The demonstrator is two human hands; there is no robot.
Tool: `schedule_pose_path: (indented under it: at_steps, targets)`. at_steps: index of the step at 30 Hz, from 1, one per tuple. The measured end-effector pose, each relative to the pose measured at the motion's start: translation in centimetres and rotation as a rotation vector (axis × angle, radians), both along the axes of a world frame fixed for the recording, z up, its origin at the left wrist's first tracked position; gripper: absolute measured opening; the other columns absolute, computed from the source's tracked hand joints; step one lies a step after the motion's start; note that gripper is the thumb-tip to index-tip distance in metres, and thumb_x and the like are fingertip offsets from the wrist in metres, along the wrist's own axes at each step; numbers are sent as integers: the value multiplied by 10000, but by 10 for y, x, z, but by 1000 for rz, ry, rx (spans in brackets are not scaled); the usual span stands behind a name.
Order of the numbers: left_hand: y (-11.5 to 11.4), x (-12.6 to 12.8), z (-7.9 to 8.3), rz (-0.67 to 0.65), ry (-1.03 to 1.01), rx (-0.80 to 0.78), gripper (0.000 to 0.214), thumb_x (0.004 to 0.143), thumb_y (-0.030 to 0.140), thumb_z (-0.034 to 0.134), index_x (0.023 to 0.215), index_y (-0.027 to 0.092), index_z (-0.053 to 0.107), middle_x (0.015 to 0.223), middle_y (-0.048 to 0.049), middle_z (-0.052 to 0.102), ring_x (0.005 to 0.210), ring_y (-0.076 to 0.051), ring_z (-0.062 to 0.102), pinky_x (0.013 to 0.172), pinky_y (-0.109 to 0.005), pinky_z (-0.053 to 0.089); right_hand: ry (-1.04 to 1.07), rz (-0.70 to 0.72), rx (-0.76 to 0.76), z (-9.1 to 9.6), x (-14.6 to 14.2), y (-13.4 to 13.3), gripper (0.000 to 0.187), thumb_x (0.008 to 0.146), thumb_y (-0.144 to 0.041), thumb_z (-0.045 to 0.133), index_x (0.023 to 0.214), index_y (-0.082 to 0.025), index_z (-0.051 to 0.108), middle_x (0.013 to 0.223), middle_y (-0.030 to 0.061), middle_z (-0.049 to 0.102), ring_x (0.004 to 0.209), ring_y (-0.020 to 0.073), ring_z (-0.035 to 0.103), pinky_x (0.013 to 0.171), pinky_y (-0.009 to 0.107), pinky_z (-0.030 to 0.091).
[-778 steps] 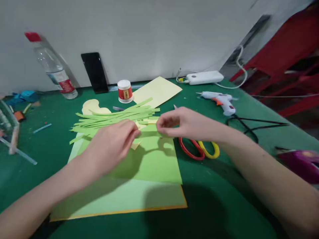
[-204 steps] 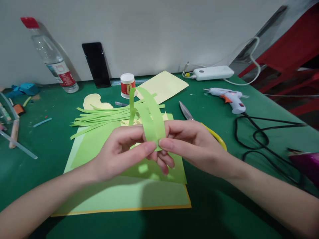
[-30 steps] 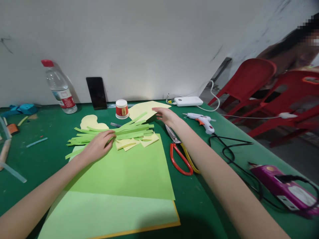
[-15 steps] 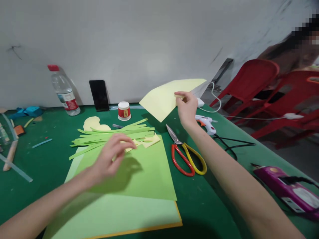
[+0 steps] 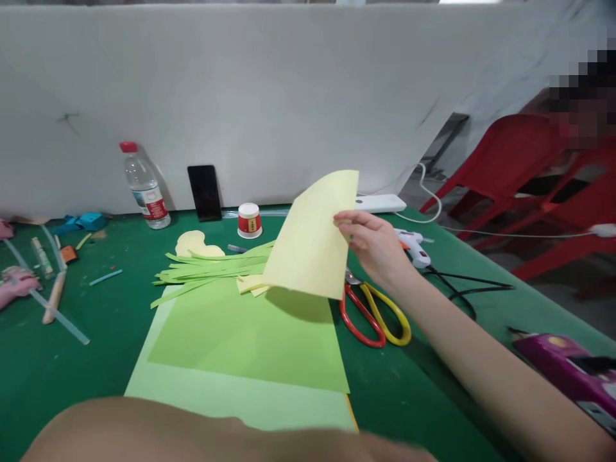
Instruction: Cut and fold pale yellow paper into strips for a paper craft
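Hanging from right hand [image 5: 376,247]: yellow paper [image 5: 310,237]

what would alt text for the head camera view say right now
The right hand holds up a curved sheet of pale yellow paper over green paper on a green table. Green strips lie at the green paper's far edge, with scissors to its right; the blurred left arm crosses the bottom.
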State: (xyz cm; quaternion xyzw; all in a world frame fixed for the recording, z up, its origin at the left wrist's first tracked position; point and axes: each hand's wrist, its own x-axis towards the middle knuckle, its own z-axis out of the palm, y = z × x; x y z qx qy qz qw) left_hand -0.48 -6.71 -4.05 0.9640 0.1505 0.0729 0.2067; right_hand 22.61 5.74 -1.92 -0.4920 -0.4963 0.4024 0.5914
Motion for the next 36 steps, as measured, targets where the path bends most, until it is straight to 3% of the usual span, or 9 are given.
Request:
schedule_pose_path:
  at_steps: [2, 5, 7, 12, 18, 22, 25, 30, 36]
  targets:
    - [16, 12, 18, 129, -233, -186, 423, 843, 474, 306, 758, 331, 694, 924, -24, 669, 988, -176, 575, 798, -251, 478, 24, 77, -20, 3, 1, -12, 159, 599, -226, 586, 757, -207, 585, 802, 13, 614, 637, 121, 563, 555, 239, 444]
    - [46, 11, 23, 776, -795, -488, 211, 827, 315, 449, 972, 296, 602, 1098, -7, 609, 1053, -174, 536, 920, -321, 436, 53, 156, -38, 7, 0, -25, 156, 613, -223, 586, 768, -218, 576, 829, 6, 614, 661, 125, 581, 565, 237, 456]
    - [65, 3, 16, 890, -853, -547, 356, 862, 328, 378, 1209, 263, 427, 1330, -37, 434, 1208, -189, 408, 983, -376, 382, 65, 214, -40, 8, -3, -29, 180, 635, -231, 576, 813, -230, 555, 860, 6, 621, 679, 134, 597, 578, 248, 468]
    - [79, -6, 4, 831, -708, -916, 431, 805, 434, 492, 1123, 147, 538, 1164, -135, 590, 1006, -276, 585, 819, -392, 502, 20, 331, -104, 5, -12, -31, 454, 666, -289, 617, 1083, -263, 442, 819, 1, 663, 661, 163, 628, 582, 284, 488]
    - [78, -9, 5, 883, -728, -869, 237, 730, 362, 611, 836, 152, 645, 827, -64, 701, 748, -225, 647, 683, -348, 525, -148, 224, -176, 4, -7, -27, 231, 653, -390, 641, 745, -179, 615, 691, 24, 655, 551, 114, 558, 523, 239, 432]
    - [95, -23, 15, 911, -850, -775, 462, 813, 448, 353, 475, 183, 524, 511, -32, 622, 562, -186, 611, 586, -326, 503, -249, 247, -180, 11, 9, -24, 205, 645, -397, 636, 703, -200, 646, 643, 3, 639, 522, 102, 516, 497, 233, 396]
    - [108, -32, 26, 911, -916, -711, 442, 841, 409, 255, 726, 186, 619, 692, -30, 679, 634, -177, 621, 586, -310, 492, -431, 482, -264, 13, 12, -25, 152, 600, -345, 678, 607, -194, 677, 510, -18, 587, 455, 88, 458, 428, 219, 323]
    - [98, -25, 28, 720, -289, -581, 279, 805, 396, 473, 909, 207, 649, 941, -38, 690, 893, -205, 611, 748, -303, 470, -619, 772, -306, 1, -13, -34, 108, 604, -273, 660, 571, -179, 700, 472, -29, 571, 433, 68, 397, 414, 210, 279]
    - [68, -4, 16, 640, -4, -282, 237, 782, 334, 503, 734, 208, 698, 613, 3, 659, 526, -127, 537, 468, -209, 355, -615, 790, -218, -12, -37, -47, 146, 698, -229, 570, 680, -168, 701, 638, 3, 657, 562, 96, 517, 502, 205, 376]
